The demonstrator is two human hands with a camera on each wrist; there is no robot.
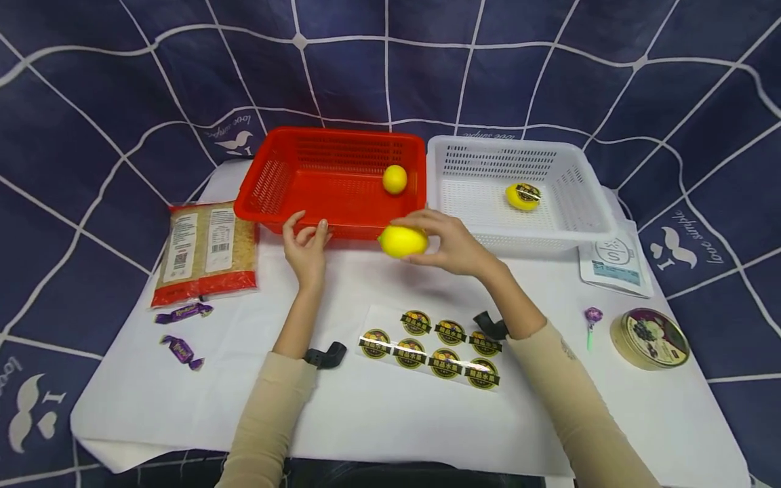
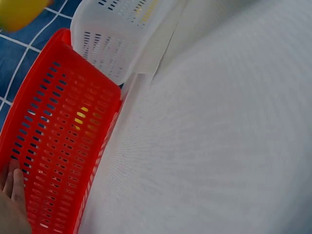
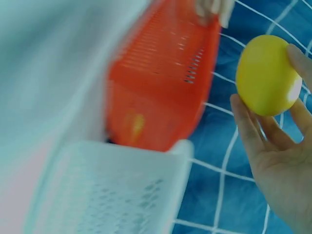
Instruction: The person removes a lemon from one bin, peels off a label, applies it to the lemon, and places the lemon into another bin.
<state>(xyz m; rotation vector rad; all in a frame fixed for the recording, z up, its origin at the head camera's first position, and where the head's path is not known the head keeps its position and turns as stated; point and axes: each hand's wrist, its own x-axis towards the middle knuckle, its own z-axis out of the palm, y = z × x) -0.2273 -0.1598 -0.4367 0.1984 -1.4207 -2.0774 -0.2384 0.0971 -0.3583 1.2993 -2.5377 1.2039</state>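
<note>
Beige sleeves [image 1: 262, 420] lie nearest, their fabric soft and close-fitting, before a navy cloth [image 1: 348, 74] with white lines and a table [image 1: 140, 400] under a smooth white cover. Side by side stand a red basket [image 1: 360, 230] and a white basket [image 1: 518, 242], both of stiff-looking plastic with slotted walls. Left of these lies a shiny packet of grain [image 1: 210, 237]; nearer, a glossy sheet of round stickers [image 1: 427, 346]. At the red basket's near side, the left hand [image 1: 305, 256] rests relaxed fingertips, gripping nothing that shows. Just in front of that basket's right end, the right hand [image 1: 454, 242] holds a lemon [image 1: 403, 242] off the table, between thumb and fingers. It looks light and firm, unlikely to bruise, yet its slick, rounded skin could slip, so it is best held across its wide middle, away from the tapered tips. One lemon [image 1: 394, 179] sits in the red basket and another [image 1: 518, 200], wearing a dark sticker, in the white one. Smallest are two twisted purple sweets [image 1: 183, 312] and a wrapped lollipop [image 1: 592, 315].
</note>
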